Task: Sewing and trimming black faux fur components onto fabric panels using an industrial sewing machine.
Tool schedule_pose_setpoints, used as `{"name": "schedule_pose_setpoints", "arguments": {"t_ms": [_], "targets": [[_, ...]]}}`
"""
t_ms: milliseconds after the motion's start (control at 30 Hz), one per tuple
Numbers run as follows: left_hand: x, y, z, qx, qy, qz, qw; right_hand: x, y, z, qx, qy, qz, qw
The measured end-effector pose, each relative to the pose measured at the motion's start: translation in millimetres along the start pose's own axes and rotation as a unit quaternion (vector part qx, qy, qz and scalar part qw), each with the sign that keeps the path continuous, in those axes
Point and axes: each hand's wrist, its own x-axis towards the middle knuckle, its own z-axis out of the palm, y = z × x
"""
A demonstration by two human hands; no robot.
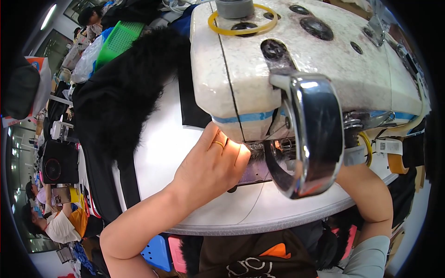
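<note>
A white industrial sewing machine (250,92) with a blue stripe fills the upper middle. My left hand (211,162), a ring on one finger, reaches under the left end of its head, beside the lit presser foot area. Its fingers are curled together and their tips are hidden, so what they hold cannot be made out. Dark fuzzy material partly shows near the foot. My right hand is hidden behind the shiny curved metal part (320,134); only the wrist and forearm come out at the right. Flat black cloth (191,104) lies just beyond my left hand.
A black furry garment (125,88) lies across the left of the white table (157,185). Behind it stands a green perforated basket (118,44). The table's curved front edge runs below my arms. Other people (60,224) sit farther left, and stools are below.
</note>
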Motion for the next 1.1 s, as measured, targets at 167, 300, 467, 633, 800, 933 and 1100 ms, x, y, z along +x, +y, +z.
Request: {"name": "schedule_pose_setpoints", "arguments": {"t_ms": [167,300,467,633,800,933,1100], "targets": [[-1,-1,8,-0.012,0.044,0.002,0.999,-4,-1,4,0.000,-0.024,0.026,0.999],[-1,-1,12,-0.019,0.052,-0.008,0.998,-9,1,9,-0.001,-0.049,0.048,0.998],[0,-1,15,-0.026,0.067,-0.012,0.997,-14,3,12,-0.011,-0.026,0.033,0.999],[-3,-1,14,-0.020,0.058,-0.011,0.998,-11,3,11,0.020,-0.063,0.058,0.996],[1,-4,18,-0.019,0.082,-0.019,0.996,-7,2,5,0.038,-0.043,0.074,0.996],[0,-5,19,-0.004,0.081,-0.025,0.996,-1,-2,-3,0.046,-0.021,0.076,0.996],[-3,-3,16,0.018,0.070,-0.013,0.997,4,-8,-11,0.057,0.006,0.081,0.995]]}}
